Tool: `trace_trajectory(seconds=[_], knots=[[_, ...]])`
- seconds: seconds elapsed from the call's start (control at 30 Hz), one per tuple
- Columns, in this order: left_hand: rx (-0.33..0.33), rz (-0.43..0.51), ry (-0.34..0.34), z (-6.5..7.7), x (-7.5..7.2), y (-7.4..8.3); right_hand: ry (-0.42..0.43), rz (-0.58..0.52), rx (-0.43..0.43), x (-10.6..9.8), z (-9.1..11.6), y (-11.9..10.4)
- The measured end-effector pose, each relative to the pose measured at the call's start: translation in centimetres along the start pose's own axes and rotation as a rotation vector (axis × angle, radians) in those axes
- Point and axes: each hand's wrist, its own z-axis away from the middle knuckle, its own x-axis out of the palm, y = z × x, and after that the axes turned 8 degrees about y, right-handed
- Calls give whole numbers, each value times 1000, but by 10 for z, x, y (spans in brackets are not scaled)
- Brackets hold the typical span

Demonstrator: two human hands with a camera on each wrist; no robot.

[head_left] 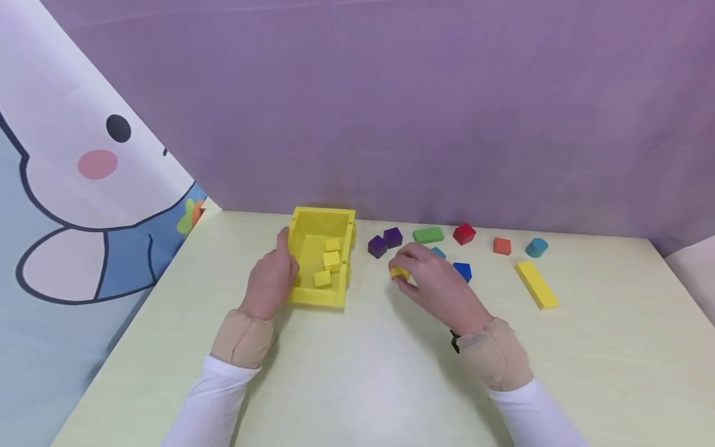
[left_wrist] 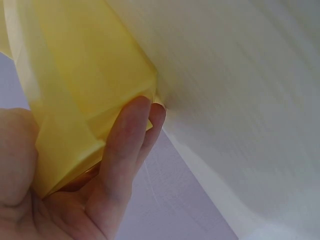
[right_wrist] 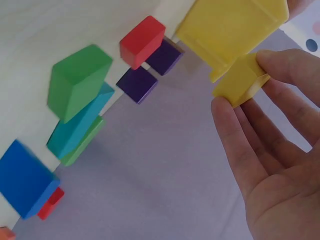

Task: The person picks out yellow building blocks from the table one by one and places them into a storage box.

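Note:
My left hand (head_left: 270, 276) grips the left wall of a yellow plastic bin (head_left: 315, 299), thumb over the rim. In the left wrist view, fingers (left_wrist: 131, 127) curl under the bin's corner. Several yellow cubes (head_left: 331, 261) lie inside along its right side. To the right of the bin, my right hand (head_left: 438, 285) pinches another yellow block (right_wrist: 241, 82) between thumb and fingertips. Below that hand, a red block (right_wrist: 142, 41), a green block (right_wrist: 80, 82) and a teal block (right_wrist: 82, 122) show in the right wrist view, mostly hidden from the head view.
Two purple cubes (head_left: 377, 247) sit right of the bin. Farther right are a flat green block (head_left: 428, 235), red cube (head_left: 464, 233), blue block (head_left: 462, 271), orange-red cube (head_left: 502, 246), teal cylinder (head_left: 537, 248) and long yellow block (head_left: 536, 285). A purple cloth (head_left: 391, 112) hangs behind the table.

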Motion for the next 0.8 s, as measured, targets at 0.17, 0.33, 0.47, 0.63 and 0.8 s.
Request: trace_trajectory(seconds=[0.17,0.33,0.47,0.63,0.8], knots=[[4,-9,7,-1,2,-1,-4,-10,-3,4,-6,-4],[-15,-12,-2,0,1,0,-24,-10,1,8,-17,-14],[-15,-16,0,-1,1,1,-42,1,5,12,-26,-21],[-15,-17,0,-1,-1,3,-52,-16,2,16,-35,-28],[-22,-27,-15,-1,-1,1,-62,-29,11,21,-39,-33]])
